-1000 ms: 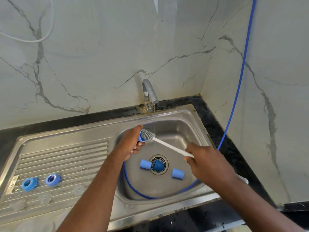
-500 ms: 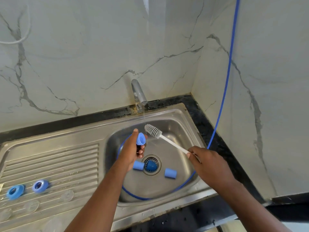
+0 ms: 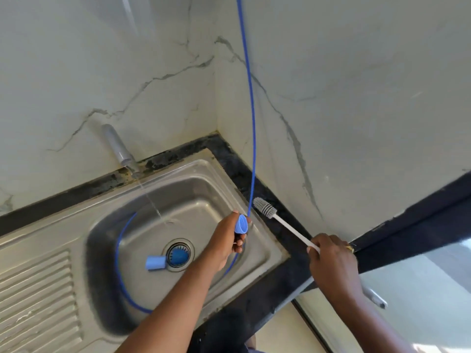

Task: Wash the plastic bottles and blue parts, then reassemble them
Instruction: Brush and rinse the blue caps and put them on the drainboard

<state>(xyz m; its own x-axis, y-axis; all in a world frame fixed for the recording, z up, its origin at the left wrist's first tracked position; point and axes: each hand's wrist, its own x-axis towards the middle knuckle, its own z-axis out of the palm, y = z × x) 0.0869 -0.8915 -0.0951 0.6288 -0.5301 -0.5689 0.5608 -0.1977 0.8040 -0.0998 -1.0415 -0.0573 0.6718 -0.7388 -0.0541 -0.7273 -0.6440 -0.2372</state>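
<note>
The left hand [image 3: 225, 242] reaches over the sink [image 3: 178, 170], thumb and fingers pinching one blue cap [image 3: 241, 223] at their tips. The right hand [image 3: 331, 258] is fisted round the one brush [image 3: 265, 208], its bristles up-left of those fingers. A second cap [image 3: 155, 262] lies below-left of the left fingers, beside the drain [image 3: 178, 254].

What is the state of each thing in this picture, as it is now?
tap: open, water running into the sink
left hand: holds a blue cap
right hand: holds the brush by its handle, bristles outside the cap
second blue cap: lying on its side beside the drain
blue hose: hangs down, looped in the sink
</note>
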